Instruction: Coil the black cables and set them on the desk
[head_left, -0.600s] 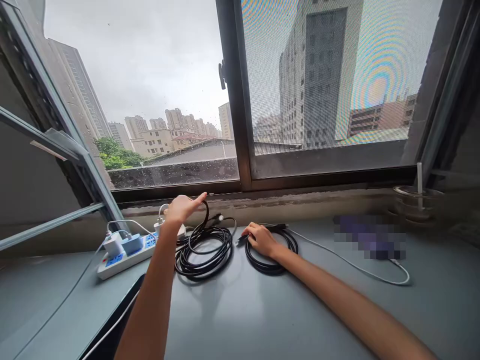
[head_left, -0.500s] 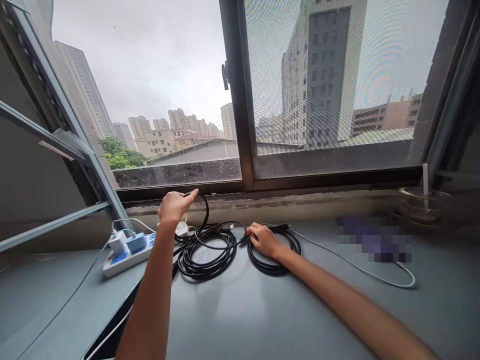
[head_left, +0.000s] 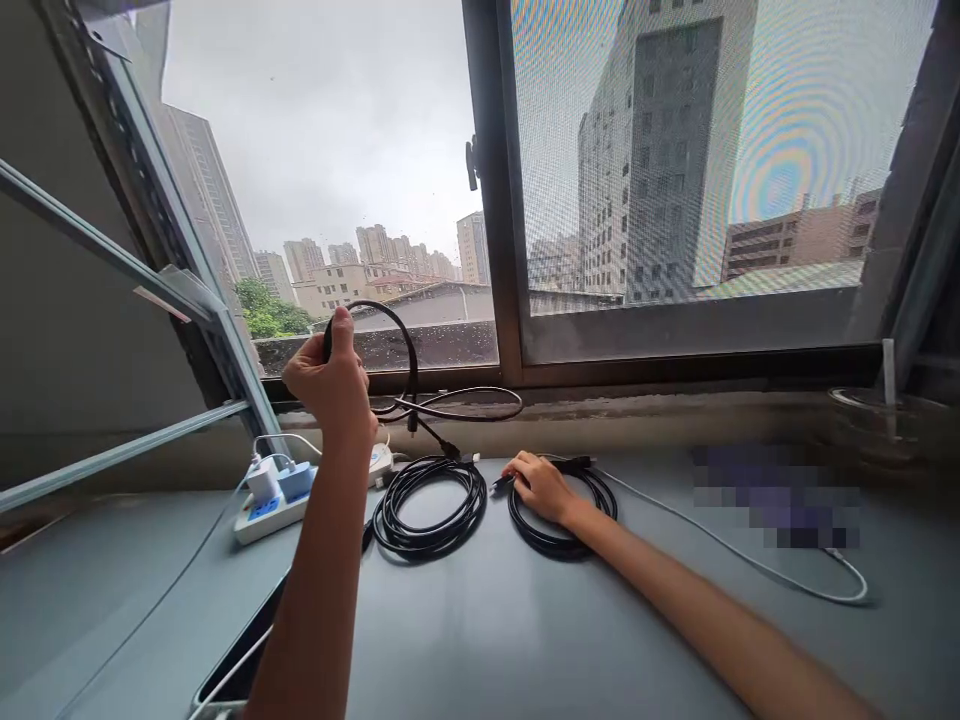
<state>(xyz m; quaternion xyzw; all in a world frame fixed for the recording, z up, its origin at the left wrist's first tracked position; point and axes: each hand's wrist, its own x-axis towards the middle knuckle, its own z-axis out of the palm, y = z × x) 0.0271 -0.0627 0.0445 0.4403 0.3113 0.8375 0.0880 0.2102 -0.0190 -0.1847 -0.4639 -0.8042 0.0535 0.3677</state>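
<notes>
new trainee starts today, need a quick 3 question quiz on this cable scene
1. True or false: the left hand holds a black cable raised above the table.
2. Pick one: the right hand rests on A a book, B the right coil, C a keyboard.
3. Short answer: which lies farther left, the strip or the left coil?

Key: 1 true; 2 B; 3 the strip.
</notes>
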